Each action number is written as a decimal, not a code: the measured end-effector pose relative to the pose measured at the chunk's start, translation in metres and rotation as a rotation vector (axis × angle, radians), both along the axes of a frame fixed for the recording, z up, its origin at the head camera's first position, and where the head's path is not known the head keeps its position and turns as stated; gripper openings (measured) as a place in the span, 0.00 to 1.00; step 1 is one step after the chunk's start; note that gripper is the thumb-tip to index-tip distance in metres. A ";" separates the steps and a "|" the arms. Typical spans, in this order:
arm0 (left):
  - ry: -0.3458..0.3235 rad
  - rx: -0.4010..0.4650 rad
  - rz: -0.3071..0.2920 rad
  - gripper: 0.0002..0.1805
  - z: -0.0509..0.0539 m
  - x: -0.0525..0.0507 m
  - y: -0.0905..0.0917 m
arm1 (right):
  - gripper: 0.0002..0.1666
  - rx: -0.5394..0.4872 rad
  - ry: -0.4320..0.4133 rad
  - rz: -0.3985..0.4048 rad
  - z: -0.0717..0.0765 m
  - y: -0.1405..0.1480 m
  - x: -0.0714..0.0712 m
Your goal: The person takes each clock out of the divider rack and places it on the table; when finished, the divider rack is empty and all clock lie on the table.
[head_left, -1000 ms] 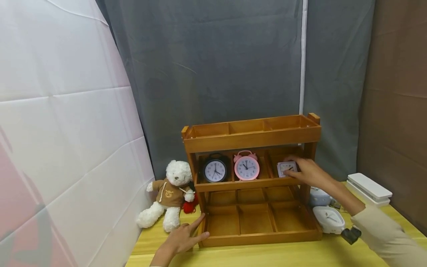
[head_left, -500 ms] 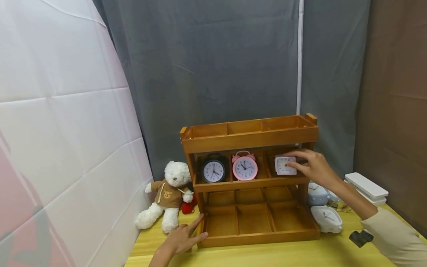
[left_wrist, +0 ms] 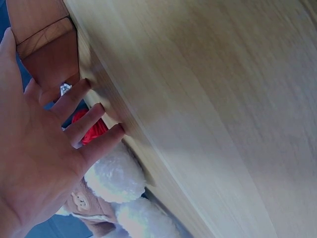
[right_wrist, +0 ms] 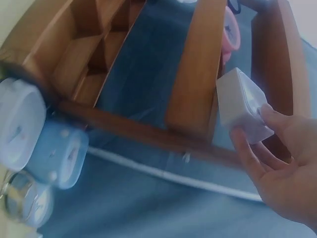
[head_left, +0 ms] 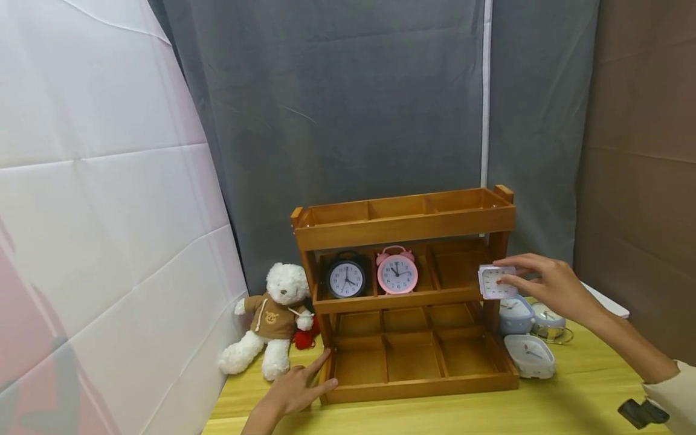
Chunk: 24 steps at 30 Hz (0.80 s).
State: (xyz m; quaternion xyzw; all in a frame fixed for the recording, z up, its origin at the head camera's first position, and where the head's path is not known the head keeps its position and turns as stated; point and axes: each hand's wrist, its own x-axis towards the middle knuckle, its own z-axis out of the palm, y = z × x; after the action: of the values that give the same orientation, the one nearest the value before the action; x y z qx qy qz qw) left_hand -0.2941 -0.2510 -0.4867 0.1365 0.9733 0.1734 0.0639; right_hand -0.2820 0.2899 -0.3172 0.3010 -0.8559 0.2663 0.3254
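My right hand (head_left: 557, 287) pinches a small square pale-lavender alarm clock (head_left: 491, 280) between thumb and fingers, just off the right end of a brown wooden shelf (head_left: 413, 228). In the right wrist view the clock shows its plain white side, with the thumb on its face. My left hand (head_left: 293, 389) rests against the shelf's lower left corner, its fingers extended. The left wrist view shows those fingers spread by the wood. On the middle tier stand a black round clock (head_left: 347, 279) and a pink twin-bell clock (head_left: 397, 274); the right compartment beside them holds nothing.
Right of the shelf on the yellow table (head_left: 587, 386) are a white clock (head_left: 530, 356), a blue clock (head_left: 515, 317) and another round pale clock (head_left: 549, 317). A white teddy bear (head_left: 280, 320) in a brown hoodie sits to the left, with something red (head_left: 304, 339) behind it.
My right hand has drawn the lavender clock out of the right middle compartment and moved it right, past the shelf's end post. The left hand has stayed at the shelf corner.
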 end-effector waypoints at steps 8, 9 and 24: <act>0.011 0.003 -0.010 0.42 0.001 0.002 0.000 | 0.23 0.002 -0.060 -0.086 -0.020 0.041 0.011; 0.013 0.001 -0.009 0.42 0.001 0.002 0.000 | 0.22 -0.002 -0.081 -0.096 -0.023 0.046 0.012; 0.008 -0.011 -0.006 0.43 0.000 -0.001 0.000 | 0.11 -0.033 -0.257 -0.239 -0.105 0.124 0.007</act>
State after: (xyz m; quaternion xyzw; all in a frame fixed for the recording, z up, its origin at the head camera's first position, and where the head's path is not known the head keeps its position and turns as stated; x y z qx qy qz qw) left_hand -0.2947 -0.2510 -0.4870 0.1398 0.9740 0.1672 0.0613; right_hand -0.2747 0.4139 -0.4218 0.1553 -0.9156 0.2760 0.2478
